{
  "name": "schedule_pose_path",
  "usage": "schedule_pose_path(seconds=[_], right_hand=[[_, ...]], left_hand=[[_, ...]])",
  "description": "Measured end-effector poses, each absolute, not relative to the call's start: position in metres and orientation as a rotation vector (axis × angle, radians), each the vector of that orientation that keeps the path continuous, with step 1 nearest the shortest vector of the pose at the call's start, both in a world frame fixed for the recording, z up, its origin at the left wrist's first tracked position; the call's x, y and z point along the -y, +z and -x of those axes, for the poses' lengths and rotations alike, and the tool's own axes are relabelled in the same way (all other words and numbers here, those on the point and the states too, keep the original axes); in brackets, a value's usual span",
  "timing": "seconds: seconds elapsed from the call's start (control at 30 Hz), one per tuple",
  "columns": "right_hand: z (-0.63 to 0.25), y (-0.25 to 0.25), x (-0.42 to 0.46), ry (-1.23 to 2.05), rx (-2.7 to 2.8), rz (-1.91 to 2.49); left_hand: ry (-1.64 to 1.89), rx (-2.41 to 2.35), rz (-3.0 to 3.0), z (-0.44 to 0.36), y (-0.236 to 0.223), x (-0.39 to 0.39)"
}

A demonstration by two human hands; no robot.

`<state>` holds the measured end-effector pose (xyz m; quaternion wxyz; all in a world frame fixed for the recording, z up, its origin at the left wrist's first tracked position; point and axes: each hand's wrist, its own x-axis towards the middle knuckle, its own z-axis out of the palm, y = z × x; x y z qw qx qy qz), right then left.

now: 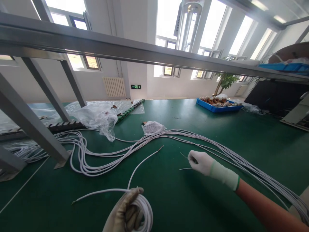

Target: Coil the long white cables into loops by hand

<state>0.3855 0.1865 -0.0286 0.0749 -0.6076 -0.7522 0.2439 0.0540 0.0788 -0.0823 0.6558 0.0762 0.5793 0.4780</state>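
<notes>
My left hand (125, 212), in a worn glove, is closed around a coiled bundle of white cable (144, 209) at the bottom edge. A loose end of that cable (145, 161) runs up across the green table (183, 199). My right hand (200, 162), in a white glove, is pinched on a thin wire tie (184, 168) lying on the table. Just beyond it lies a long bundle of white cables (217, 145).
More white cables (82, 154) loop at the left near a grey metal frame leg (31, 129). Crumpled clear plastic (98, 116) and a small bag (152, 127) lie further back. A blue tray (217, 106) with parts stands at the far right. A grey beam (120, 48) crosses overhead.
</notes>
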Motion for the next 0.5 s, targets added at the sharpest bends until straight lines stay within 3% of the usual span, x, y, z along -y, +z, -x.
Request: schedule_pose_path(seconds=[0.27, 0.5], right_hand=[[-0.303, -0.032, -0.132, 0.925, 2.43, 1.329], [-0.259, -0.037, -0.119, 0.854, 2.546, 1.076]], left_hand=[[0.959, -1.212, -0.123, -0.049, -0.042, -0.073], [0.967, -1.179, -0.229, -0.049, -0.05, -0.066]])
